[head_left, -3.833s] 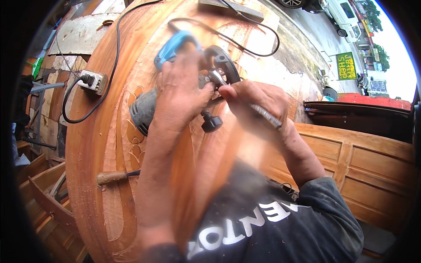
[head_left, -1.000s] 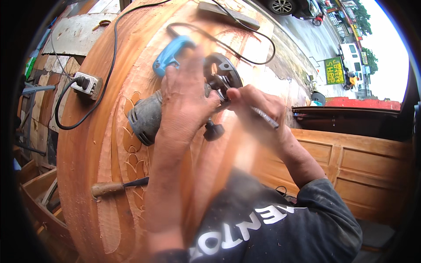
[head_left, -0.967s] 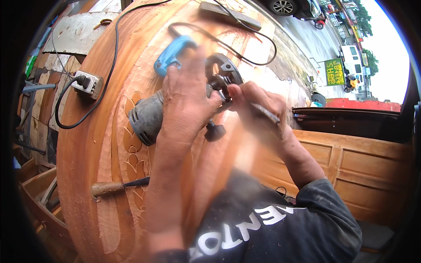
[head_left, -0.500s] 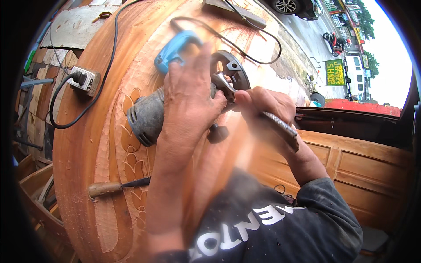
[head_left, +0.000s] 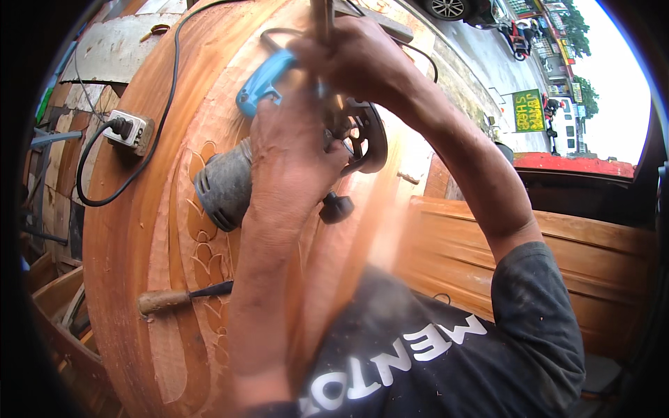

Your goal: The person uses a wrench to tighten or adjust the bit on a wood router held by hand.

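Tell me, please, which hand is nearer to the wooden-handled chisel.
Left. The left hand is on the router, beyond the chisel and to its right; the right hand is farther that way.

Bright daylight bleaches the sky (head_left: pixel 620 76), dark fisheye edges curve, and blur softens the hands (head_left: pixel 294 150)

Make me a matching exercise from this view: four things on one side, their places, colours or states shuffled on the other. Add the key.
1. left hand
2. right hand
3. wood-handled tool
4. outlet

A. around a blurred, bar-like tool
B. white, with a black plug in it
C. on the blue-and-grey power tool
D. lying on the carved wood

Pairs: 1-C, 2-A, 3-D, 4-B
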